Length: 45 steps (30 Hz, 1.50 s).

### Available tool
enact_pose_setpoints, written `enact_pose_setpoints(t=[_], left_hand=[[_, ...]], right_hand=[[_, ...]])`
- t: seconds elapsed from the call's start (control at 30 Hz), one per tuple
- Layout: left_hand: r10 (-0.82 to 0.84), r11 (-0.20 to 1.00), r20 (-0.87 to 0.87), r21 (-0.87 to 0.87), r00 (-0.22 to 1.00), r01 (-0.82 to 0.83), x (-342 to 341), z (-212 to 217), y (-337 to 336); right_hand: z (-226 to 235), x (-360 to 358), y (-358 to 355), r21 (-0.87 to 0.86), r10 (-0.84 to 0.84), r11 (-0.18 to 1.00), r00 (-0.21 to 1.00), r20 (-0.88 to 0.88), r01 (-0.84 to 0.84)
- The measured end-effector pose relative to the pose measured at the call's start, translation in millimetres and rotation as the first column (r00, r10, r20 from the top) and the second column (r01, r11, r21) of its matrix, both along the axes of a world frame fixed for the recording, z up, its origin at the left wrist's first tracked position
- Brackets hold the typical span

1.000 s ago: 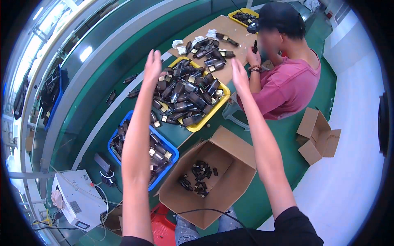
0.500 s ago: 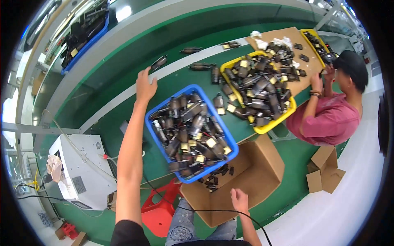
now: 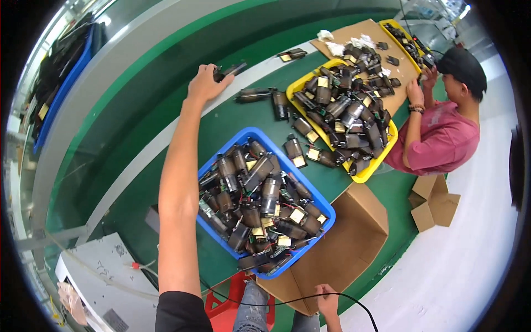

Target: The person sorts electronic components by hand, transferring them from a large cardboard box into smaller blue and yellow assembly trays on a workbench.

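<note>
At the far side of the green bench, my left hand [image 3: 206,83] is closed on a dark translucent device [image 3: 235,69], a smoky cylindrical casing partly hidden by my fingers. Nearer to me, a blue basket [image 3: 327,226] is heaped with similar smoky casings, some with yellow labels and thin wires. Low in the picture, my right hand [image 3: 326,300] hangs by the edge of an open cardboard box [image 3: 354,243]; its fingers are curled together with nothing visible in them. A black cable [image 3: 276,303] crosses in front of that hand.
Right of the blue basket, a yellow basket [image 3: 362,178] overflows with more casings; several lie loose around it. A co-worker in a pink shirt [image 3: 442,138] sits at the right. A white machine [image 3: 108,285] and a red stool [image 3: 227,315] are near me.
My left hand has moved right and farther away, closing on a device on the conveyor. My right hand has dropped lower. The view has shifted and tilted a little.
</note>
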<state>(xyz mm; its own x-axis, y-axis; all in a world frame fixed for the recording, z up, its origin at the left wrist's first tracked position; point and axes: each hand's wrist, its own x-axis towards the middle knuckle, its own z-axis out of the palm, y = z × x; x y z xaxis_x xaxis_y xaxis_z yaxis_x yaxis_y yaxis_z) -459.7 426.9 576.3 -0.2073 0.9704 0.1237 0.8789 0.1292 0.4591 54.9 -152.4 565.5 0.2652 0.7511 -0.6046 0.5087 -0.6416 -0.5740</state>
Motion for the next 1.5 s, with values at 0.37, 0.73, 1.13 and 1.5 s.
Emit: enact_pose_setpoints(t=[0.37,0.73,1.13,1.5], left_hand=[[0.187,0.982,0.044,-0.020,0.981,-0.186,36,25,27],[0.492,0.838,0.016,-0.280,0.870,-0.469,43,29,65],[-0.240,0.969,-0.037,-0.075,0.970,0.237,140,54,141],[-0.304,0.949,0.274,-0.003,0.913,0.317,220,30,141]], right_hand=[[35,-13,122,0.378,-0.202,0.899,0.975,-0.093,0.222],[-45,-80,370,0.283,-0.552,0.690,0.737,-0.390,0.666],[6,-98,379,0.343,-0.481,0.833,0.875,0.057,0.435],[-3,-88,372,0.358,-0.527,0.806,0.847,0.069,0.472]])
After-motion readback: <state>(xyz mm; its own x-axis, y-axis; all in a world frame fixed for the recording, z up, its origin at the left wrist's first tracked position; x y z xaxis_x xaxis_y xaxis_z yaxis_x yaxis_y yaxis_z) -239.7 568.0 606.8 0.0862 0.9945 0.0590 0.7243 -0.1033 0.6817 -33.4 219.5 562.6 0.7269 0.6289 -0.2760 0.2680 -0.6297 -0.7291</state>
